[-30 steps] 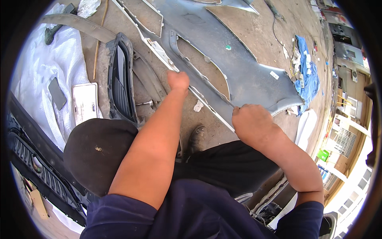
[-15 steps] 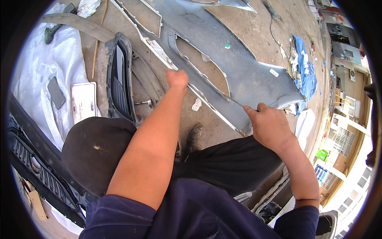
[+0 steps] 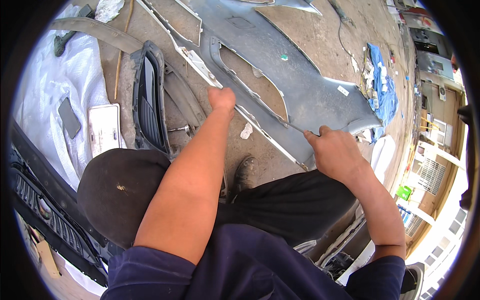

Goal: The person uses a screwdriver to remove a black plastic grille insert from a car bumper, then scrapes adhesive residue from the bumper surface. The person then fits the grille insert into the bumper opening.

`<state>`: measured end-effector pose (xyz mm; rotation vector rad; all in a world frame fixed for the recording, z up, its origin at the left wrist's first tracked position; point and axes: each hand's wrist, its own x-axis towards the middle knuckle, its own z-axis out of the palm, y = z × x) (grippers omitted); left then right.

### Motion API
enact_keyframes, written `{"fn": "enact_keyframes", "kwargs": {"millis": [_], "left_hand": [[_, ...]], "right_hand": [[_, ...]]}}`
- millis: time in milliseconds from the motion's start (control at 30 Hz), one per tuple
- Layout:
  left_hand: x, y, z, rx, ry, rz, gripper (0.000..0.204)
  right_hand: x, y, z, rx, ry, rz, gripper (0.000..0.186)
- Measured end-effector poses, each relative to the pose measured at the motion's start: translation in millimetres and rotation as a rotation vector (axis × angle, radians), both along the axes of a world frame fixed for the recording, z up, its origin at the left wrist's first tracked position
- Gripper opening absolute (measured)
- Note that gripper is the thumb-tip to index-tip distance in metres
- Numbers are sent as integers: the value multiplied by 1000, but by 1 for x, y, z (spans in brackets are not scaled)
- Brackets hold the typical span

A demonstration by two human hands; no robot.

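Judge the grey bumper cover (image 3: 302, 82) over the ground (image 3: 295, 37) light, springy and easily scuffed, best held along its white edge (image 3: 201, 66), with left hand (image 3: 221, 101) closed there and right hand (image 3: 336, 154) curled round a slim rod (image 3: 297, 128).

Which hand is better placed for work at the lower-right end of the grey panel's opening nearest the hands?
Probably the right hand: it holds a thin rod that reaches toward that spot on the grey panel. The left hand is farther off, closed on the panel's pale edge.
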<state>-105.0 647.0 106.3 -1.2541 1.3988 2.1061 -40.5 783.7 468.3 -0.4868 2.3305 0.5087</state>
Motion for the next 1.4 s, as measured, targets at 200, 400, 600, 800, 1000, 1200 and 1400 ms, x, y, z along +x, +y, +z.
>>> {"fn": "enact_keyframes", "kwargs": {"millis": [200,400,600,800,1000,1200,1400], "left_hand": [[2,-5,16,16,6,-45,43],[-1,-2,9,-43,1,-41,41],[2,-2,6,-41,3,-32,40],[2,0,12,-72,3,-29,39],[3,-2,15,-35,18,-14,42],[0,-6,24,-11,-7,-8,43],[-1,-6,28,-16,-17,-12,43]], "right_hand": [[-17,1,-9,3,-72,6,47],[-33,-14,9,-53,-32,-42,38],[-40,-41,-19,-101,67,-1,43],[-41,-36,-45,-82,90,21,43],[-46,-39,-49,-52,88,25,41],[-50,-42,-50,-28,64,34,39],[-50,-42,-52,-23,57,46,38]]}}
